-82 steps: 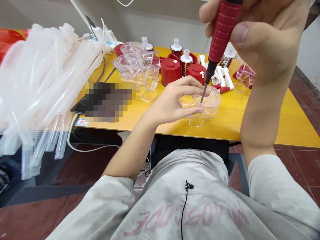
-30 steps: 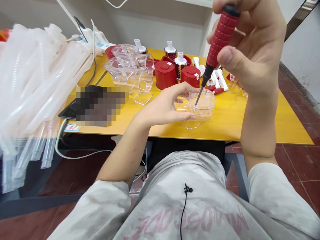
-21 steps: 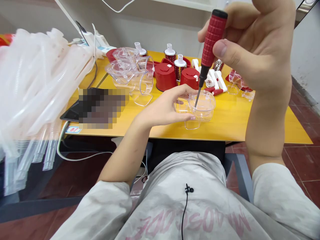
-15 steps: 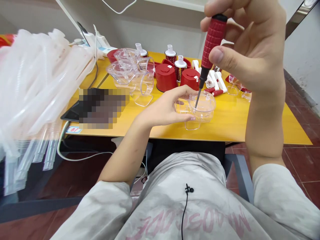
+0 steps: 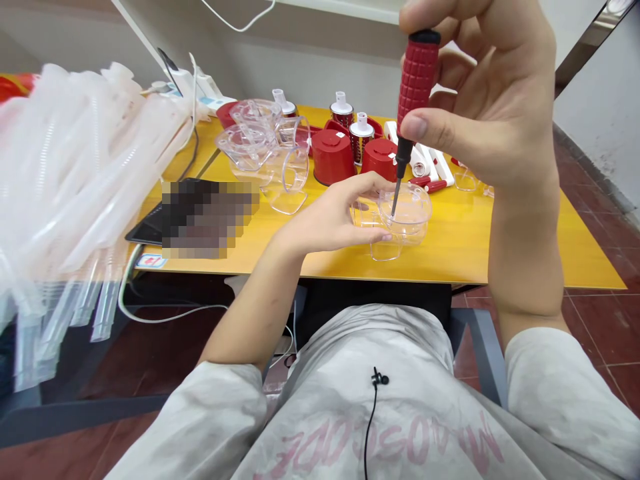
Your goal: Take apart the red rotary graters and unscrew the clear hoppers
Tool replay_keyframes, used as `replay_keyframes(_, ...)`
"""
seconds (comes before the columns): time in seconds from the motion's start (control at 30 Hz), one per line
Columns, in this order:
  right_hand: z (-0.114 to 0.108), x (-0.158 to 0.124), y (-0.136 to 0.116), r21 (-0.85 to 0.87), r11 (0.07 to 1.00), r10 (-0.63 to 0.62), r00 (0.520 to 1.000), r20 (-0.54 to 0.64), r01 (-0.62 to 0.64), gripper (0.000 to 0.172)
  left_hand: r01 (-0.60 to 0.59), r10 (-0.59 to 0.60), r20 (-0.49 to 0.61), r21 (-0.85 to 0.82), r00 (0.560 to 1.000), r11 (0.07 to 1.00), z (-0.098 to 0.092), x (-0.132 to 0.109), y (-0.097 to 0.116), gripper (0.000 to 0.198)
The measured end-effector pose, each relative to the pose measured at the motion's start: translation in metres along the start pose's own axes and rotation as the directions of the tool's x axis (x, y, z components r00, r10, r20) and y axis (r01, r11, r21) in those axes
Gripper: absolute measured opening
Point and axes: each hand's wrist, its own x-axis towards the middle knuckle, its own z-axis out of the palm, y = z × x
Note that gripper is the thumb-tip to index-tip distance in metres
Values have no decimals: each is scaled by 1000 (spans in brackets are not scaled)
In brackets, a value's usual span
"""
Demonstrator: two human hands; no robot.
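In the head view, the left hand is clamped around a clear plastic housing on the yellow table, thumb on its near side. The right hand grips a red-handled screwdriver, nearly upright, its tip at about eight o'clock in the housing's round mouth. From there, more clear housings cluster at ten o'clock, a red plastic cup stands at eleven, and white handles lie past one.

A pale grey shirt with loose sleeves carries pink lettering and a thin black cord.
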Motion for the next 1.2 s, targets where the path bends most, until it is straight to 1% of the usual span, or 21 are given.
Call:
replay_keyframes(0.07, 0, 0, 1, 3, 999, -36, 999, 34, 36, 38, 3, -3, 1, -11, 1000, 1000, 0, 0, -1, 59)
replay_keyframes(0.13, 0, 0, 0, 75, 995, -69, 996, 60, 64, 39, -1, 1, -1, -18, 1000, 1000, 0, 0, -2, 60)
replay_keyframes(0.17, 0, 0, -1, 123, 991, -63, 996, 58, 56, 41, -3, 3, -2, -18, 1000, 1000, 0, 0, -2, 60)
replay_keyframes(0.2, 1, 0, -2, 167, 986, -36, 998, 49, 28, 43, -5, 5, -3, -16, 1000, 1000, 0, 0, -2, 60)
replay_keyframes(0.27, 3, -1, -6, 212, 976, 48, 998, 33, -54, 39, -10, 10, -2, -7, 1000, 1000, 0, 0, -2, 60)
replay_keyframes(0.3, 4, -1, -8, 211, 974, 83, 996, 26, -87, 37, -11, 11, 0, -2, 1000, 1000, 0, 0, -1, 59)
replay_keyframes(0.33, 4, -1, -9, 200, 975, 92, 996, 11, -93, 36, -12, 12, 2, 0, 1000, 1000, 0, 0, 0, 58)
replay_keyframes(0.4, 5, -1, -9, 170, 985, 46, 998, -39, -39, 36, -13, 13, 6, -2, 1000, 1000, 0, 0, 1, 56)
replay_keyframes(0.47, 6, -1, -8, 138, 990, 45, 997, -66, -36, 33, -9, 9, 7, -4, 1000, 1000, 0, 0, 1, 56)
replay_keyframes(0.53, 6, -1, -5, 139, 987, 85, 995, -52, -77, 33, -7, 7, 5, -2, 1000, 1000, 0, 0, 1, 57)
replay_keyframes(0.57, 6, -1, -3, 160, 984, 81, 996, -40, -74, 34, -7, 7, 4, 1, 1000, 1000, 0, 0, 1, 58)
replay_keyframes(0.63, 7, -2, 0, 231, 973, -3, 1000, -22, 8, 40, -10, 10, 3, 1, 1000, 1000, 0, 0, 1, 59)
replay_keyframes(0.7, 6, -2, 0, 271, 962, -44, 999, -13, 46, 42, -12, 12, 3, 0, 1000, 1000, 0, 0, 0, 60)
replay_keyframes(0.77, 5, -3, -3, 221, 975, 26, 1000, -2, -25, 38, -11, 11, 1, 2, 1000, 1000, 0, 0, 1, 59)
replay_keyframes(0.83, 4, -3, -9, 116, 987, 110, 994, -15, -108, 38, -13, 13, 1, 5, 1000, 1000, 0, 0, 1, 57)
replay_keyframes(0.9, 4, -4, -14, 41, 990, 134, 991, -25, -133, 43, -11, 11, 4, 0, 1000, 1000, 0, 0, 3, 55)
replay_keyframes(0.93, 4, -4, -15, 34, 991, 133, 991, -29, -132, 41, -8, 8, 4, -5, 1000, 1000, 0, 0, 3, 55)
replay_keyframes(1.0, 6, -5, -16, 73, 994, 78, 997, -9, -77, 35, 1, 0, 5, -13, 1000, 1000, 0, 0, 4, 56)
replay_keyframes(1.07, 9, -6, -17, 117, 992, 50, 999, -3, -49, 36, 3, -3, 6, -12, 1000, 1000, -1, 0, 5, 56)
replay_keyframes(1.2, 17, -7, -18, 193, 975, 125, 990, -57, -112, 46, -17, 16, 7, 6, 1000, 1000, -1, 0, 2, 57)
